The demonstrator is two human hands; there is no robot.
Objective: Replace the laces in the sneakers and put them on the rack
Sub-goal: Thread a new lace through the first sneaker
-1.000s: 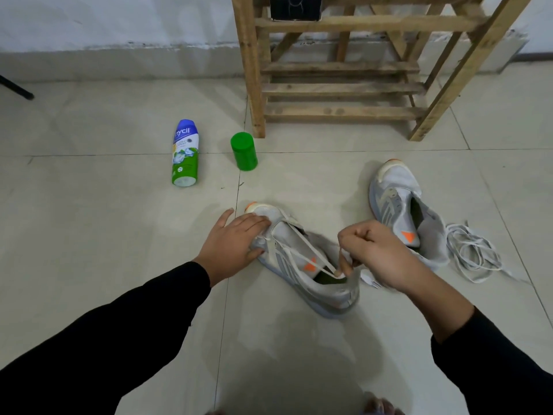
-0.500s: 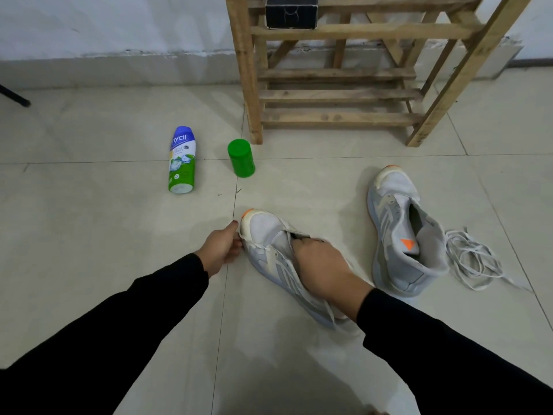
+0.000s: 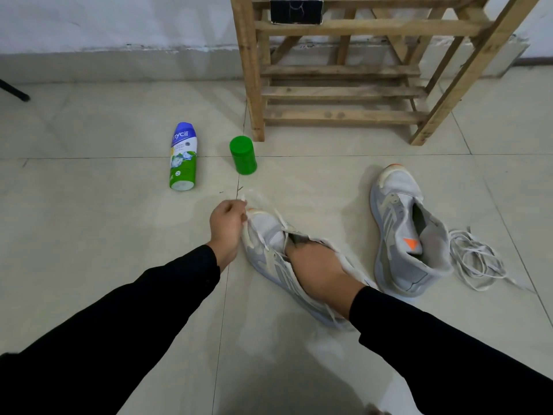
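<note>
A grey sneaker with an orange-tipped toe lies on the floor tiles in front of me. My left hand sits at its toe and pinches the end of a white lace, pulled up and away. My right hand lies over the tongue with its fingers tucked into the shoe's opening. A second grey sneaker with an orange triangle lies to the right with no lace in it. A loose pile of white laces lies beside its heel. The wooden shoe rack stands behind.
A blue, white and green bottle lies on its side to the left. A green cylindrical container stands by the rack's left leg. A black box sits on an upper rack shelf. A wall runs behind the rack.
My right hand went from pulling lace at the heel to reaching inside the shoe. My left hand left the toe top and now pinches the lace end beside the toe.
</note>
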